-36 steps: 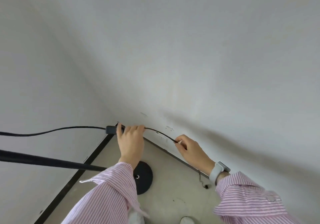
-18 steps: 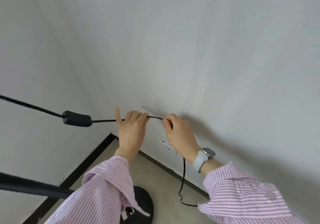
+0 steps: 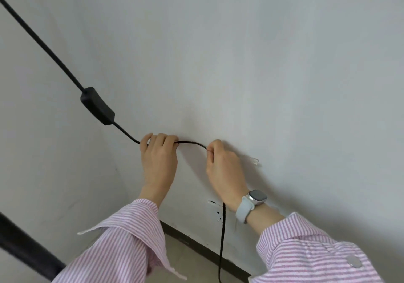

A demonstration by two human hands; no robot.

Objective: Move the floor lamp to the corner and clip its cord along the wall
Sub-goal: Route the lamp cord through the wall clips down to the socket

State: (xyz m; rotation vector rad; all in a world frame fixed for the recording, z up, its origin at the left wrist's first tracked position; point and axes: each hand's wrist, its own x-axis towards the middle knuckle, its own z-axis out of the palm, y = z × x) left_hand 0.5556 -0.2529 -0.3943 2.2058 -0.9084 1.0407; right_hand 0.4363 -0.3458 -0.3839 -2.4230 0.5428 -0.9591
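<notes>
Head view: two hands (image 3: 158, 162) (image 3: 223, 169) grip one cord (image 3: 192, 143).

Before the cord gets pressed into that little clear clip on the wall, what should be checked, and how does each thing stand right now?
1. Left hand gripping the cord: ok.
2. Right hand pinching the cord: ok.
3. Clear clip on the wall: ok, just right of the right hand.
4. Cord seated in the clip: not ok, it arcs between the hands, short of the clip.
5. Inline switch clear of the clip: ok, up to the left.
6. Clip stuck firmly: cannot tell.
</notes>
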